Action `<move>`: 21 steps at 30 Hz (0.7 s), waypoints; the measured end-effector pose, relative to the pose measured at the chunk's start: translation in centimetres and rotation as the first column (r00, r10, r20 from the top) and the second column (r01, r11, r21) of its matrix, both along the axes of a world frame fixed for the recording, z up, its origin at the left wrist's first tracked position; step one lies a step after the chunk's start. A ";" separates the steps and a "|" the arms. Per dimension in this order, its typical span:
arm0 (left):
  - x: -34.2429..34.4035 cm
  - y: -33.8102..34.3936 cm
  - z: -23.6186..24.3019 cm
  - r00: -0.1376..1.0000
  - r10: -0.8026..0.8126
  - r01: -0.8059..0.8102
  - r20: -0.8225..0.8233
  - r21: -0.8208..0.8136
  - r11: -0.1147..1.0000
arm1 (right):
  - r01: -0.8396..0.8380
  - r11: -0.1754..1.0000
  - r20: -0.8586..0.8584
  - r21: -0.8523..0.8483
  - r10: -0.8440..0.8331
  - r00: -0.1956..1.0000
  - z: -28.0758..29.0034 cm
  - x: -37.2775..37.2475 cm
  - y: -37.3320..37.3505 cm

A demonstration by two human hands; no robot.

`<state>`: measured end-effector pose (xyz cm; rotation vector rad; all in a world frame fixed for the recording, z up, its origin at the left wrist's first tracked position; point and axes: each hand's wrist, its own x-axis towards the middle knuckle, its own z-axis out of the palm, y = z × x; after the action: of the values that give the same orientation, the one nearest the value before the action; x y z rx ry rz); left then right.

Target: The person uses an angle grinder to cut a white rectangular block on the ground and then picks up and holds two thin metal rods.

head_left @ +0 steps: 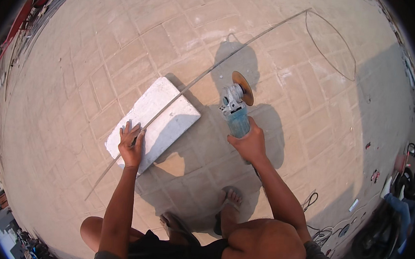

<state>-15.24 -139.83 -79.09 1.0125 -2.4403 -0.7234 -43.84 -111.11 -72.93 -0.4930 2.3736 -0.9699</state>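
Observation:
A long thin metal rod (pixel 204 73) runs aslant across a white slab (pixel 158 90) on the paving. My left hand (pixel 131 145) lies at the slab's near left end, pinning the rod there with its thumb on one side and fingers on the other. To the right of the slab, my right hand (pixel 250 141) is wrapped round the teal body of an angle grinder (pixel 237 118). The grinder's brownish disc (pixel 242 88) points away from me, above the paving and apart from the rod. Whether the disc spins cannot be told.
Tan paving (pixel 127 42) surrounds the slab. A thin bent wire loop (pixel 329 55) extends from the rod's far end. Coiled cable (pixel 323 235) lies at lower right, near a dark motorcycle-like shape and another person's blue-clad leg (pixel 401 206). Long bars (pixel 52 5) lie at far left.

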 end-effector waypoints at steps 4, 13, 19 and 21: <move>-3.4 2.1 -0.7 0.999 -0.011 0.011 -0.042 -0.009 1.000 | -0.023 1.000 0.016 -0.013 0.023 1.000 -0.5 0.0 -0.3; -6.3 3.2 -1.6 1.000 -0.010 0.010 0.000 -0.006 1.000 | -0.199 0.973 0.073 0.114 0.191 0.979 0.1 1.3 -4.4; -5.7 2.8 -2.0 1.000 -0.018 0.018 -0.002 -0.003 1.000 | -0.267 0.959 0.098 0.097 0.258 0.961 0.1 2.2 -7.7; -5.9 2.9 -1.9 1.000 -0.021 0.021 -0.005 -0.003 1.000 | -0.301 0.948 0.099 0.107 0.291 0.952 -0.1 2.0 -8.2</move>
<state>-21.13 -136.93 -81.03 0.9840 -2.4510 -0.7283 -41.87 -119.33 -73.03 -0.7234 2.1884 -0.6924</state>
